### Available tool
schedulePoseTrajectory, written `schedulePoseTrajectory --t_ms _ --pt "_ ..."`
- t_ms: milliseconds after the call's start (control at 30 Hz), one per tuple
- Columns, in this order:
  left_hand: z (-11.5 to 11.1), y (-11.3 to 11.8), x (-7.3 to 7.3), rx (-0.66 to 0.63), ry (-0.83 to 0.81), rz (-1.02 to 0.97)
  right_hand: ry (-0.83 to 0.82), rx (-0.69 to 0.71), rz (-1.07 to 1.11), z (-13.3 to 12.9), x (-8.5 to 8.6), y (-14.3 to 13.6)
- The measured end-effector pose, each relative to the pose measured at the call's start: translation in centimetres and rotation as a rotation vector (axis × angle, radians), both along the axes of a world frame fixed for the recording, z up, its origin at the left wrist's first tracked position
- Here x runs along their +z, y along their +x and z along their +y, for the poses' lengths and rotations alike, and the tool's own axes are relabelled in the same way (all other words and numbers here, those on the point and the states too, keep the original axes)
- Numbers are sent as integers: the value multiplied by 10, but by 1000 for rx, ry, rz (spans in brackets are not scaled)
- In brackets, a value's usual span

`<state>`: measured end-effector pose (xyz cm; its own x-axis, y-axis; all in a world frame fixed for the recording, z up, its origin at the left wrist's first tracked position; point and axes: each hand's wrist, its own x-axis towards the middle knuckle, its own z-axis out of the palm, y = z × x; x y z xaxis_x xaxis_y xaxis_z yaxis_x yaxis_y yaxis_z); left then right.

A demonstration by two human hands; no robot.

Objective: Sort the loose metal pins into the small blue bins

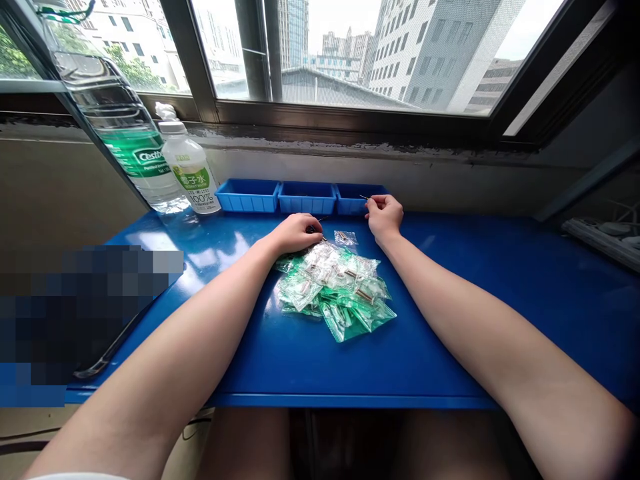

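Observation:
My left hand [299,233] rests at the back edge of a pile of clear and green plastic packets [345,293], its fingers curled round small dark pieces. My right hand [385,215] is raised in front of the right blue bin [351,200], thumb and fingertips pinching a thin dark piece. Between the hands, a small clear packet [345,238] with metal-coloured pieces lies flat on the blue table [390,373]. Several packets in the pile hold copper-coloured pins.
Two more blue bins, the middle one [307,198] and the left one [249,196], stand along the wall. Left of them are a small bottle [191,170] and a large water bottle [133,143]. A power strip [603,240] lies at the far right.

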<state>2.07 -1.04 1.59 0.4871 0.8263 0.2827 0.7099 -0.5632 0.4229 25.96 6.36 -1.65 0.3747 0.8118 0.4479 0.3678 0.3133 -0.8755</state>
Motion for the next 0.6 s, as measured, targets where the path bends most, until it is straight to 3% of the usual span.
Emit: schedulePoseTrajectory --t_ms 600 --pt "0 0 0 1 -2 2 -19 -48 -21 5 -4 3"
